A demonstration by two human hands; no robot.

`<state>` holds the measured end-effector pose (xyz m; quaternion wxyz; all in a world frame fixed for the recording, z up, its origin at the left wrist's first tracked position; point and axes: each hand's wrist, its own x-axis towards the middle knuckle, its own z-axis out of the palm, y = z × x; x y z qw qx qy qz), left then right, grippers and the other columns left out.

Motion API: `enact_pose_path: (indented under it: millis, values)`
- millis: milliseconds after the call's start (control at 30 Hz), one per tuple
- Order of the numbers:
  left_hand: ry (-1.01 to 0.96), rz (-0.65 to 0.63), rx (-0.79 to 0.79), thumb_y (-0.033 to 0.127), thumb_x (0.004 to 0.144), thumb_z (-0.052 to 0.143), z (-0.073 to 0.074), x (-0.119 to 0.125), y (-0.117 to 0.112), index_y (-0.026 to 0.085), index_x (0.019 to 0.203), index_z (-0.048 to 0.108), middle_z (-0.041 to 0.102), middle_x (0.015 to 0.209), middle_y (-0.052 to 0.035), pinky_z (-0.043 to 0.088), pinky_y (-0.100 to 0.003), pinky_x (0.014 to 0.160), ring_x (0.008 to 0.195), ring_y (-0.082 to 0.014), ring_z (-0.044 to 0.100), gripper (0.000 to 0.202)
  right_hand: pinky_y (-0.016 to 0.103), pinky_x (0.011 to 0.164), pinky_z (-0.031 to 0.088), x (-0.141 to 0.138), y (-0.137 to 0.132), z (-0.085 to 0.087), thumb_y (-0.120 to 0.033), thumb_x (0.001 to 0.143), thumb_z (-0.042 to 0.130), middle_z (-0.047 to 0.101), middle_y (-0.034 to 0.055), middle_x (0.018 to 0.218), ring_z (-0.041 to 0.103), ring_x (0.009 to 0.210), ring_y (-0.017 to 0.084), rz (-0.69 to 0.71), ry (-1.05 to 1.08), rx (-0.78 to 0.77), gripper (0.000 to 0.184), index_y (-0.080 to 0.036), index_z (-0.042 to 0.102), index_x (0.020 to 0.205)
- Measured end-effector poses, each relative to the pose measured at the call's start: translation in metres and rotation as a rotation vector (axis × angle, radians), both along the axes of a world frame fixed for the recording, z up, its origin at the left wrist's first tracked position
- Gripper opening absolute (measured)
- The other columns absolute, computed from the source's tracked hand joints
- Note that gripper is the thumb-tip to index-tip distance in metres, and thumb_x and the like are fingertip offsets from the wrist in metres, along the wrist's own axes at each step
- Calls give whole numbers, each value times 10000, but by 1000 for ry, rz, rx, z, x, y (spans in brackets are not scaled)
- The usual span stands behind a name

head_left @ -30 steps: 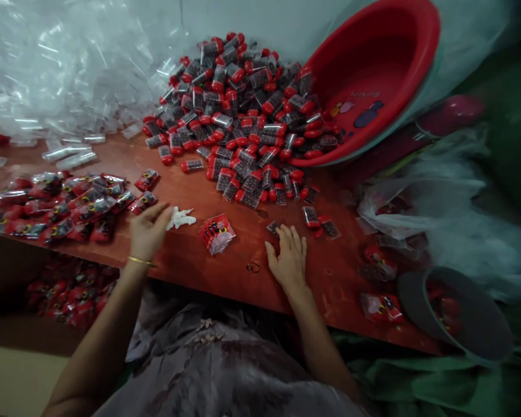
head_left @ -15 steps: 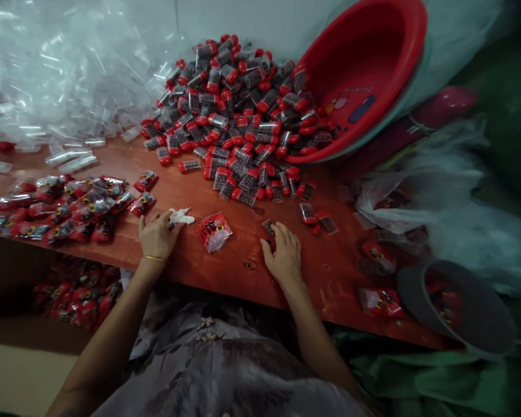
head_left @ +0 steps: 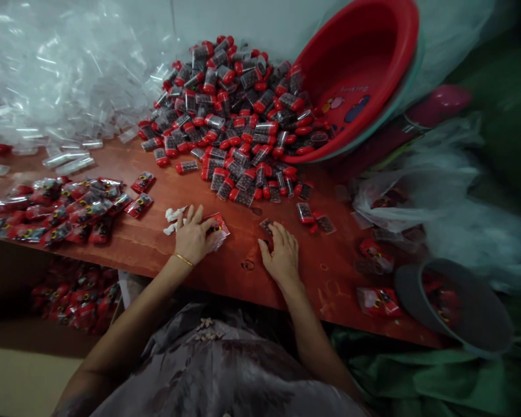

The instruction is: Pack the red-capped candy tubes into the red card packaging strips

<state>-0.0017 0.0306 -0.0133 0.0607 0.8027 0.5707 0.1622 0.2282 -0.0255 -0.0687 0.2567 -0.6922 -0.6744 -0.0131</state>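
My left hand (head_left: 194, 236), with a thin gold bangle at the wrist, lies open with fingers spread on a small stack of red printed packets (head_left: 219, 223) on the red-brown table (head_left: 226, 269). A white crumpled scrap (head_left: 172, 214) lies just left of it. My right hand (head_left: 282, 253) rests open on the table with its fingers slightly bent. Its fingertips are at a small red-capped clear vial (head_left: 266, 225). Two similar vials (head_left: 315, 217) lie a little to its right.
A big heap of red-capped vials (head_left: 238, 110) spills from a tipped red basin (head_left: 364, 58). Filled packets (head_left: 61, 208) lie at the left, with clear plastic sleeves (head_left: 61, 75) behind them. A grey bowl (head_left: 455, 307) and plastic bags (head_left: 443, 214) sit at the right.
My left hand has moved right, from the packets at the left past the white scrap onto the red packet stack. My right hand has stayed put, its fingers bending slightly.
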Motion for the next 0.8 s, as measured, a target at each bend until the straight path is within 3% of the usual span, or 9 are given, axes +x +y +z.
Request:
enact_pose_path:
  millis: [233,333,433,533,633,733,800]
  values:
    - [-30,6,37,288,819,537,-23,-3,1,298,937,728,611,1248,-59,209,-577,1070,1304,-340,381,224,456,975,351,1,2,-3,-352,876,462,540,145,1293,479,1169,278,6,0,19,419,-154,489,1244]
    - [-85,37,83,284,813,547,-23,-2,-1,284,901,736,634,1213,-65,237,-576,1064,1281,-334,418,208,477,972,350,1,0,0,-361,868,476,537,163,1293,471,1186,294,-20,-7,71,412,-142,509,1216]
    - [-151,64,154,326,836,530,-14,-2,-4,269,953,726,618,1236,-86,269,-565,1054,1281,-324,423,236,492,979,340,-5,-5,14,-371,846,517,563,164,1252,473,1187,302,-48,55,189,378,-159,555,1156]
    - [-213,62,214,362,856,508,2,1,-12,269,1018,708,590,1274,-99,274,-548,1059,1285,-310,423,273,429,942,400,-28,-9,34,-343,847,517,650,116,1092,557,1062,246,69,317,204,316,-188,579,1116]
    - [-268,38,208,356,853,519,16,9,-22,281,1009,709,586,1282,-86,263,-540,1068,1289,-304,420,256,340,826,480,-59,-4,51,-350,845,517,680,71,980,616,907,193,173,726,49,316,-193,577,1113]
    - [-404,53,104,328,820,569,22,17,-32,273,1050,688,573,1300,-70,231,-528,1089,1308,-301,393,265,270,686,493,-82,5,56,-356,848,507,687,36,840,619,731,155,202,989,-65,236,-184,633,947]
    - [-621,120,-48,338,773,625,23,21,-36,244,1112,656,605,1258,-79,297,-479,1068,1261,-294,455,353,252,618,470,-87,9,54,-358,860,477,658,14,712,587,641,142,173,1012,-76,237,-188,632,805]
